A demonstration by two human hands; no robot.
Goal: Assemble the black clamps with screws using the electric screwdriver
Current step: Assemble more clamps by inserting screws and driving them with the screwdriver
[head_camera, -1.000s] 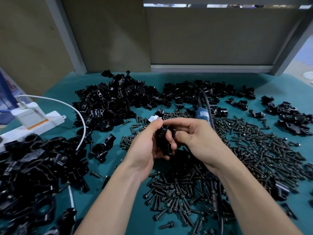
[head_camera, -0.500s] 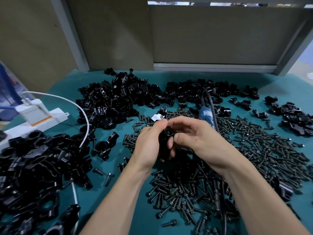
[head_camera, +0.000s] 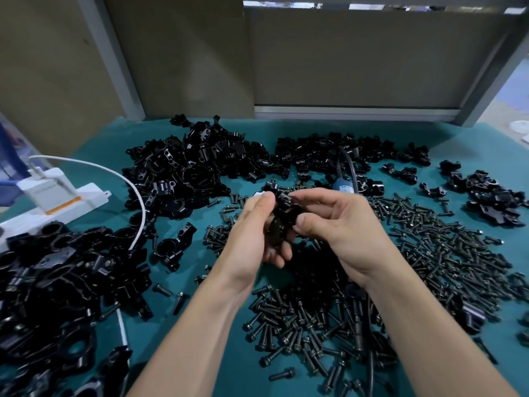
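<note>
Black clamp (head_camera: 282,217) held above the middle of the teal worktop (head_camera: 400,128), left grip (head_camera: 252,233) curled round it, right grip (head_camera: 340,224) pinching its upper part, loose screws (head_camera: 300,313) heaped beneath toward the near edge, electric screwdriver (head_camera: 343,186) lying just beyond the hands

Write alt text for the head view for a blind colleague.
The left hand and the right hand hold one black clamp together above a teal table. Loose screws cover the table below and right, clamp piles lie behind and left, and the electric screwdriver lies unheld under the right forearm.
</note>
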